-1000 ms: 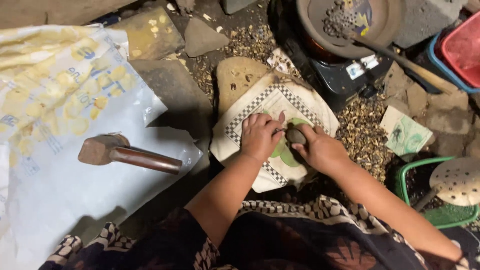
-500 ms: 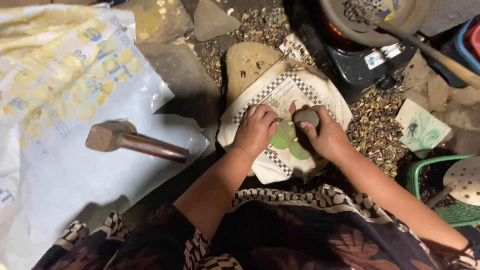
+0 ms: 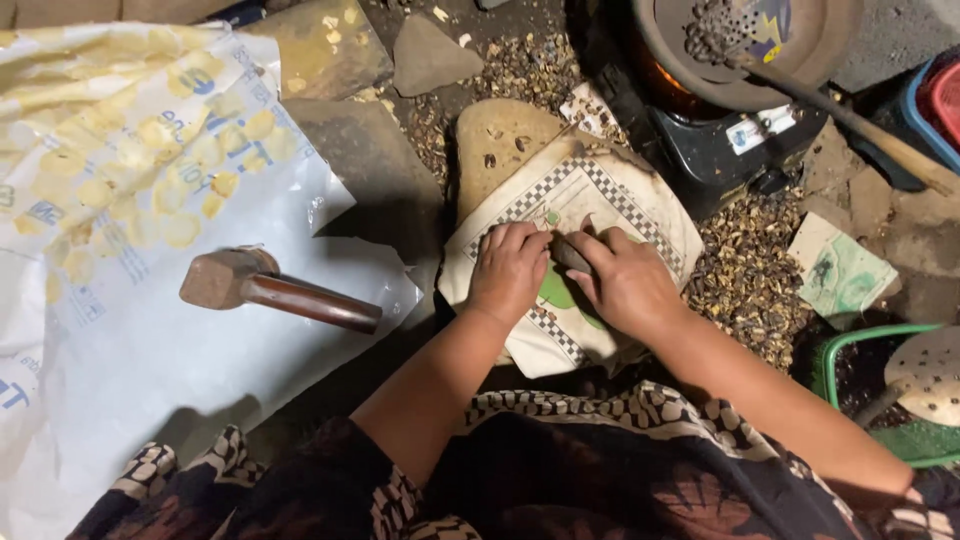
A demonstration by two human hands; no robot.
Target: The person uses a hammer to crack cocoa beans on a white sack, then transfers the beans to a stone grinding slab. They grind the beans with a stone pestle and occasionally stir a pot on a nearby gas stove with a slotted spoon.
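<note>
Right, both hands are down on the checkered plastic sheet (image 3: 610, 205), which is draped over a flat tan stone (image 3: 495, 140) in the middle of the ground. The right hand (image 3: 625, 285) has its fingers curled round a small dark stone (image 3: 568, 255), thumb and forefinger pinching it, and the stone's lower end sits against the sheet just above a green patch printed on it. The left hand (image 3: 508, 272) lies palm-down right beside it, fingers bent and pressed to the sheet, fingertips touching or nearly touching the dark stone; whether anything sits under those fingers, I cannot tell.

Off to the left, well apart from the hands, a wooden-handled hammer (image 3: 275, 290) rests on a big white plastic sack (image 3: 120, 200) with yellow print, its blocky head pointing left. Dark husks or shell bits (image 3: 745, 275) are heaped on the ground just to the right of the sheet and again above the tan stone. Up top right, a round pan (image 3: 800, 40) sits over a dark stove (image 3: 720, 140), with a long wooden handle (image 3: 860, 125) slanting out of it toward the right edge. At the lower right there is a green wire basket (image 3: 850, 345) holding a perforated ladle (image 3: 930, 375). The person's patterned dark clothing (image 3: 600, 470) fills the bottom of the view.
</note>
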